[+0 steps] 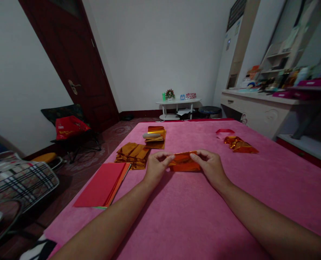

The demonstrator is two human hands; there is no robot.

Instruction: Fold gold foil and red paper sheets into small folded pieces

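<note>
Foil point(185, 163), long axis 9–3 o'clock.
Left hand point(158, 165) pinches its 9 o'clock end, right hand point(211, 165) its 3; neither nearer.

The held foil sheet point(186, 164) is orange, the worktop point(198, 216) pink. The paper stack point(102, 184) shows red on top with orange and green edges. The foil pile point(131, 155) is golden brown, the crumpled foil point(243, 147) copper-orange. The door point(65, 54) is dark red, the bag point(70, 127) red, the seat cover point(22, 178) plaid in black, white and red
</note>
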